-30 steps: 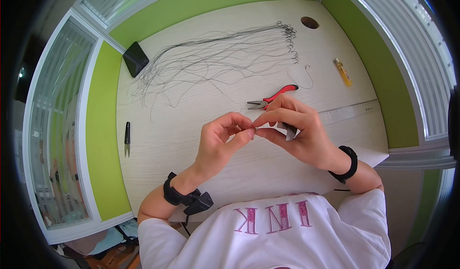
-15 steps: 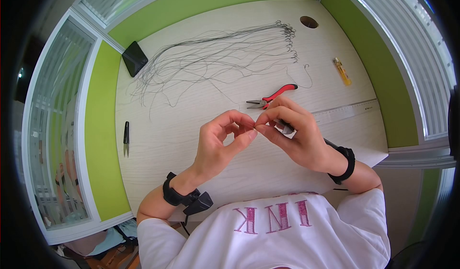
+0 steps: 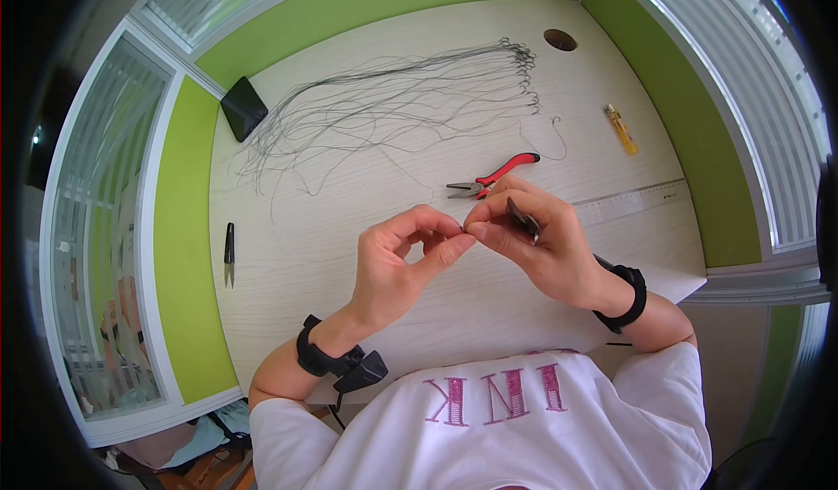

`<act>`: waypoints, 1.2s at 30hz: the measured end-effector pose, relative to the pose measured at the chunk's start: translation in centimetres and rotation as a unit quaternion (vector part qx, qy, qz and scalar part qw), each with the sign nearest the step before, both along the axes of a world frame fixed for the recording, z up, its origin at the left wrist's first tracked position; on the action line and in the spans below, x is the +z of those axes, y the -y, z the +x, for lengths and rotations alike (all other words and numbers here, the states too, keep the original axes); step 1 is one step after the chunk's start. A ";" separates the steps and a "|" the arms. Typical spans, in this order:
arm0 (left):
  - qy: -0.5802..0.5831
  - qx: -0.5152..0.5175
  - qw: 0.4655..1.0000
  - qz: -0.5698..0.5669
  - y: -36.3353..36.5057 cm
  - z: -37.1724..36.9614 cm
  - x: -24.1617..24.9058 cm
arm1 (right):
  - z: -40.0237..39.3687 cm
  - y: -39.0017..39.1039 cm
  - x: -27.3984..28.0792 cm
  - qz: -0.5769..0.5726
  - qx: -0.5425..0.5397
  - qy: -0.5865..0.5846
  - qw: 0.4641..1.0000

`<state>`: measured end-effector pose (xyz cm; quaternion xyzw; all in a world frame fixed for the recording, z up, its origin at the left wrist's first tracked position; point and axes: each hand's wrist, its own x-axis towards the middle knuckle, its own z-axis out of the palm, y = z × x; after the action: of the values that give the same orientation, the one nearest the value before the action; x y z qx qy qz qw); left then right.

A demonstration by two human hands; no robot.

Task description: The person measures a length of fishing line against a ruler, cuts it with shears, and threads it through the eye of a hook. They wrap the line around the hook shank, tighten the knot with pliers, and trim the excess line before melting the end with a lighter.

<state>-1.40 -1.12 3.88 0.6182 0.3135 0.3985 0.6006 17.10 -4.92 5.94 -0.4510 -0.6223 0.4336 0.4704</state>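
Observation:
Over the middle of the table, my left hand (image 3: 397,263) and my right hand (image 3: 546,246) meet with thumbs and index fingertips pinched together. A tiny dark thing shows between the fingertips, too small to name. Tucked in my right hand is a small dark metal tool (image 3: 524,221), its kind partly hidden by the fingers. Just beyond the hands lie red-handled pliers (image 3: 508,171). Farther back, a bundle of fishing hooks (image 3: 528,75) on long thin lines (image 3: 375,97) is spread leftward. One hook with a short line (image 3: 563,137) lies apart on the right.
Black thread snips (image 3: 230,253) lie at the left edge, and a black box-like object (image 3: 244,109) stands at the back left. To the right are a yellow lighter (image 3: 621,130) and a clear ruler (image 3: 633,200). Green partitions (image 3: 690,123) surround the table, which has a cable hole (image 3: 560,40).
The metal tool in my right hand has turned, its dark end now pointing more upward. The fingertips have shifted slightly to the right; both hands stay together.

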 end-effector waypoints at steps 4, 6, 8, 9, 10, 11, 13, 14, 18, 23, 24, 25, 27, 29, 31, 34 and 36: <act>0.017 -0.005 1.000 -0.005 0.0 0.0 0.2 | 0.0 0.0 -0.1 -0.016 0.003 0.001 1.000; 0.023 -0.004 1.000 -0.005 0.0 0.0 0.1 | 0.0 0.0 -0.1 -0.021 0.005 -0.002 1.000; 0.029 -0.004 1.000 -0.005 0.1 0.0 0.1 | 0.0 0.0 -0.2 -0.024 0.006 -0.010 1.000; 0.028 0.000 1.000 -0.009 0.1 0.0 0.1 | 0.0 0.0 -0.2 -0.024 0.006 -0.010 1.000; 0.026 0.004 1.000 -0.013 0.1 0.1 0.2 | 0.0 0.0 -0.2 -0.022 0.005 -0.012 1.000; 0.026 0.004 1.000 -0.012 0.1 0.1 0.2 | 0.0 0.0 -0.2 -0.020 0.003 -0.014 1.000; 0.012 0.009 1.000 -0.015 0.2 0.0 0.3 | 0.1 -0.1 -0.1 -0.023 0.005 -0.007 1.000; 0.012 0.009 1.000 -0.015 0.2 0.0 0.3 | 0.1 -0.1 0.0 -0.027 0.008 0.001 1.000; 0.007 0.016 1.000 -0.021 0.2 0.1 0.4 | 0.1 0.0 0.1 -0.021 0.007 -0.006 1.000; -0.027 -0.014 0.999 -0.030 0.0 -0.3 0.5 | 0.2 0.0 0.1 0.001 0.008 0.038 0.999; -0.019 -0.004 1.000 -0.024 0.0 -0.2 0.4 | 0.3 -0.1 0.0 0.001 0.008 0.038 0.999; -0.011 0.007 1.000 -0.017 0.0 -0.1 0.2 | 0.3 -0.1 0.0 0.008 0.008 0.045 0.999; -0.013 0.004 1.000 -0.021 0.0 -0.2 0.3 | 0.3 -0.1 0.0 0.015 0.008 0.051 0.999; -0.015 0.002 1.000 -0.024 0.0 -0.3 0.4 | 0.4 -0.1 0.0 0.019 0.009 0.054 0.998; -0.023 -0.020 0.999 -0.016 -0.1 -0.5 0.4 | 0.3 -0.1 -0.2 0.026 0.010 0.059 0.998; 0.006 0.011 1.000 -0.004 0.0 -0.1 0.0 | 0.2 -0.2 -0.7 0.044 0.010 0.050 0.998; 0.005 0.027 1.000 -0.003 0.0 -0.2 -0.1 | 0.2 -0.1 -0.5 0.032 0.004 0.036 0.999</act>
<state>-1.57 -1.12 3.78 0.6053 0.3283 0.4168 0.5934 17.31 -4.78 5.39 -0.4480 -0.6545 0.3988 0.4604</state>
